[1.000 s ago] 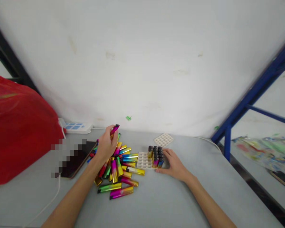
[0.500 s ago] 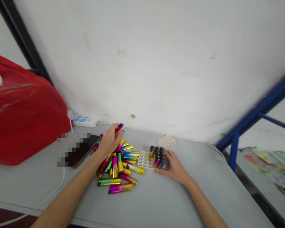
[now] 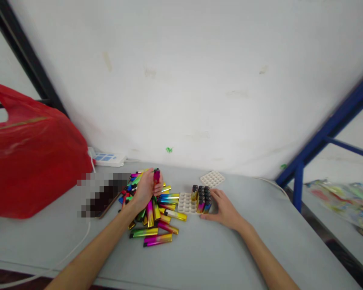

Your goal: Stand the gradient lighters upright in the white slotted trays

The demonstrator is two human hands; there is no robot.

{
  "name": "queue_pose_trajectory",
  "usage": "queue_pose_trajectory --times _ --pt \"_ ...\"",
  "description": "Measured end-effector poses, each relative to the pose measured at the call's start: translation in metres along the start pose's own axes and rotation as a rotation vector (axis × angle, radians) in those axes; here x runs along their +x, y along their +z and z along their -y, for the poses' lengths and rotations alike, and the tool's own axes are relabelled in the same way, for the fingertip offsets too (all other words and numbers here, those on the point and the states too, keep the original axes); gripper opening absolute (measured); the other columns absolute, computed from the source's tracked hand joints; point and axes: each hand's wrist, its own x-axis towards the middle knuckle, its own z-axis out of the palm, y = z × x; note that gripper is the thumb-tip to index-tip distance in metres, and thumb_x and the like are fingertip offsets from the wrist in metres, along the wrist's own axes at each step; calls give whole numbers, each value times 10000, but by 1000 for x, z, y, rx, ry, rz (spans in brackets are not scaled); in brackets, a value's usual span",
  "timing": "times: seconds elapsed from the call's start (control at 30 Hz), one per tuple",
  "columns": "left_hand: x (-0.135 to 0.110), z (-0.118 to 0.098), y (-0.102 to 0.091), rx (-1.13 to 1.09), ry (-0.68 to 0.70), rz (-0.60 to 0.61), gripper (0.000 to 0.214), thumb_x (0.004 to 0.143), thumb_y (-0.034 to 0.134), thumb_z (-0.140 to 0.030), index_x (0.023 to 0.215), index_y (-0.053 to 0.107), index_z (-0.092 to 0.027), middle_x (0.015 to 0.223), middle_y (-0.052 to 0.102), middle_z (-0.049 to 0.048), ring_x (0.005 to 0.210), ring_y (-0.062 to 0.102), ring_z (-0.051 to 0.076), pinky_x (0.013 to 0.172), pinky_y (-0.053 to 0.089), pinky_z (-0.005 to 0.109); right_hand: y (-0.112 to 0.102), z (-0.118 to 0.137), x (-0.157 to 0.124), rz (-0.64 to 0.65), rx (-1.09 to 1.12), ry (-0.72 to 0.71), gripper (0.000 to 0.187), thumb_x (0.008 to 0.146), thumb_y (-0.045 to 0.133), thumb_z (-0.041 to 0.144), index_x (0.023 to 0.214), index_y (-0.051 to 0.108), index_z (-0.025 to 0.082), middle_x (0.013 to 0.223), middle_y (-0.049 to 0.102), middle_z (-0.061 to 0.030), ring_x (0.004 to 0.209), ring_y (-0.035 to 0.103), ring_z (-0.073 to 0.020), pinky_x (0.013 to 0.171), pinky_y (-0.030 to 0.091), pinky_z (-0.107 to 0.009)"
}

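My left hand [image 3: 147,189] is closed around a pink lighter [image 3: 156,175], held upright above a pile of shiny multicoloured lighters [image 3: 157,213] lying on the grey table [image 3: 218,249]. My right hand [image 3: 225,207] rests on the table with its fingers against the right side of a white slotted tray [image 3: 186,202]. Several lighters [image 3: 201,198] stand upright in the tray's right part; its left slots show bare.
A second white tray [image 3: 212,178] lies behind near the wall. A red plastic bag [image 3: 30,161] fills the left, with a white power strip [image 3: 107,158] and a dark phone [image 3: 107,197] beside it. A blue frame [image 3: 308,161] stands at the right.
My left hand has turned the pink lighter from slanted to upright and drawn it slightly nearer. My right hand stays at the tray. The view has shifted a little.
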Motion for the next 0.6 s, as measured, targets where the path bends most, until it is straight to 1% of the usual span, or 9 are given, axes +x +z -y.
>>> queue_pose_trajectory --times 0.07,0.17,0.27,0.4,0.47,0.6 --pt "0 -1 1 -13 -28 15 446 877 463 -577 660 441 -188 522 289 -67 415 269 75 394 260 172 -1 0 0 4 -7 7 824 702 810 651 1319 576 158 1333 560 -153 1205 520 -318 1068 440 -500" --pt "-1 -1 1 -7 -37 26 417 878 472 -509 617 415 -189 511 249 -72 408 216 69 381 229 167 -1 0 1 12 -15 6 836 700 806 660 1327 568 162 1316 565 -150 1196 523 -317 1054 449 -498" --pt "-3 -1 3 -37 -44 39 379 880 450 -452 610 390 -193 525 227 -73 419 188 70 386 213 168 -1 -1 1 15 -21 -8 829 697 806 664 1312 571 162 1312 563 -149 1190 524 -316 1050 453 -491" --pt "-9 -1 10 -25 -94 27 327 864 451 -389 613 371 -196 551 185 -77 438 149 72 393 178 166 -2 -1 2 16 -26 -7 836 685 817 664 1295 573 147 1313 557 -155 1191 518 -318 1057 448 -487" --pt "-13 0 15 -16 -104 22 332 867 461 -400 620 379 -194 554 189 -76 445 144 72 399 168 166 -3 -1 2 18 -25 3 835 682 817 670 1283 575 143 1307 559 -153 1191 519 -315 1058 449 -481" --pt "-20 1 23 -39 -123 52 384 891 463 -505 672 459 -190 544 210 -76 454 158 78 415 191 170 -5 1 3 27 -26 -11 817 679 820 672 1271 584 161 1306 564 -137 1194 526 -306 1063 448 -462"
